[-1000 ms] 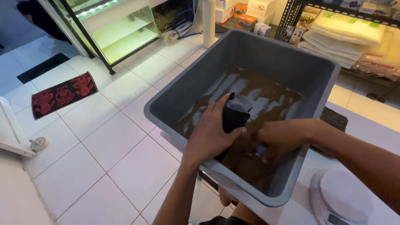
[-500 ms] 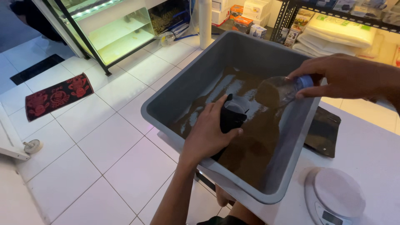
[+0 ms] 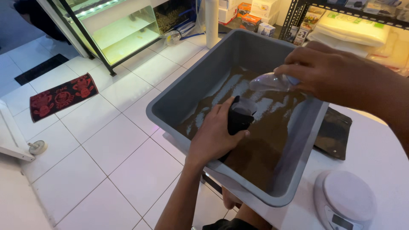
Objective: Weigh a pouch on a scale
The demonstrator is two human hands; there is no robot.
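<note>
At frame centre, the left hand (image 3: 213, 138) grips a black pouch (image 3: 237, 121) inside the grey tub (image 3: 191, 87); upper right, the right hand (image 3: 321, 68) holds what looks like a clear scoop (image 3: 269, 81).

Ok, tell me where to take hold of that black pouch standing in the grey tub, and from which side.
Probably grip the black pouch around its upper body, just below the open mouth, coming from its left side, as the left hand does. It stands upright in the brown granules of the grey tub, so a side wrap keeps the mouth clear for the scoop in the right hand.
</note>
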